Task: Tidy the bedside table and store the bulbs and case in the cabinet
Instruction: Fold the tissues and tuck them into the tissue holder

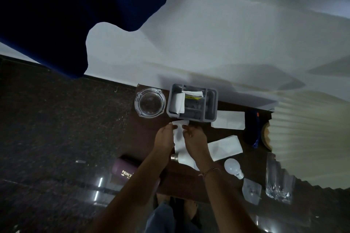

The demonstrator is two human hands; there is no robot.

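On the dark wooden bedside table [189, 185], my left hand [164, 136] and my right hand [195, 138] both pinch a white folded paper [179, 138] just in front of the grey organiser caddy [192, 103]. A white bulb [232, 167] lies at the right front of the table. A second bulb's metal base [174, 157] shows under my right wrist, its body mostly hidden. The purple case [124, 169] marked "PRINCE" lies at the left front, partly under my left forearm.
A glass ashtray [150, 103] sits left of the caddy. Two white napkins [228, 120] [224, 147] lie to the right. A clear plastic piece [251, 191] and a glass tumbler [278, 181] stand at the right front. A lampshade [306, 138] overhangs the right side.
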